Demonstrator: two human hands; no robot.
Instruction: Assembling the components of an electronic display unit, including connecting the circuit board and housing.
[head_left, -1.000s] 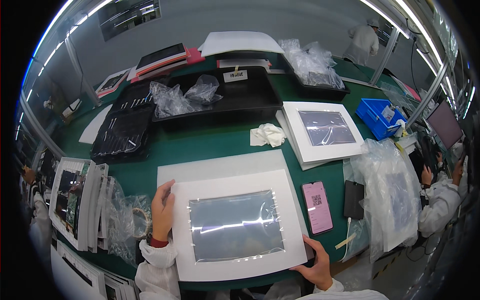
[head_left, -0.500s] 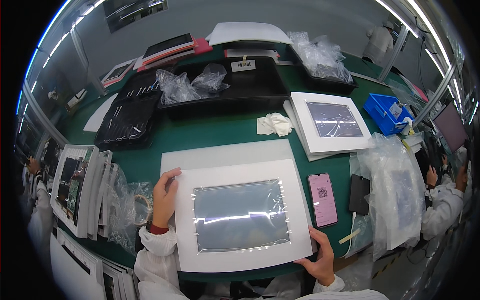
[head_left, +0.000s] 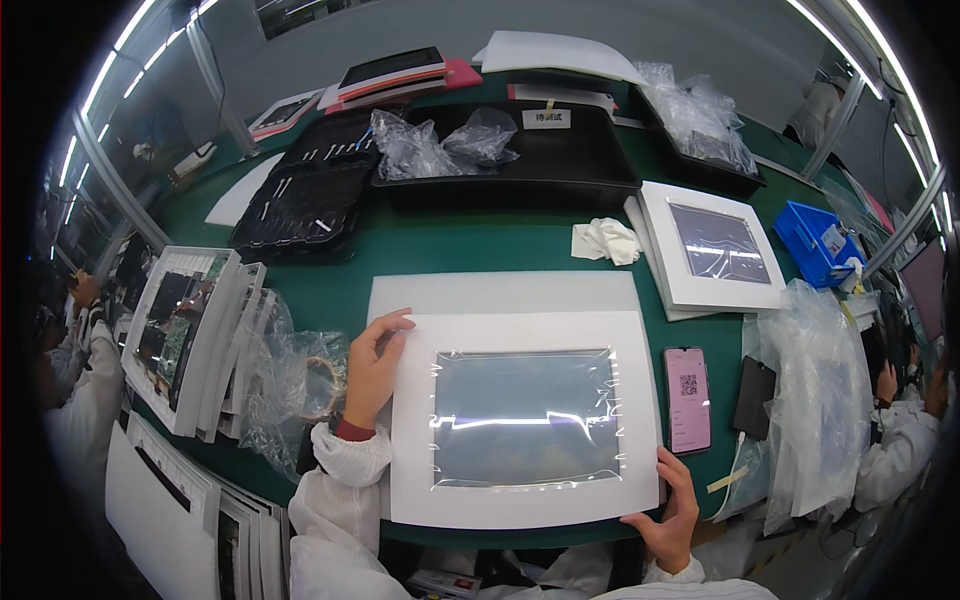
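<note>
A white panel with a film-covered grey screen in its middle lies before me on a white foam sheet. My left hand grips the panel's left edge near the far corner, fingertips on its top. At the near right corner my right hand pinches the edge, thumb along the near side and fingers on the right side. Clear film over the screen is wrinkled along its borders. A phone with a lit pink screen lies to the right of the panel.
Similar white panels are stacked at right, near a crumpled white cloth and blue bin. Black trays and a tool case stand farther back. Upright units and plastic wrap crowd the left.
The whole scene has shifted rightward in the picture as my head turned left. Both hands keep their places on the panel's edges, and the panel stays on the foam sheet.
</note>
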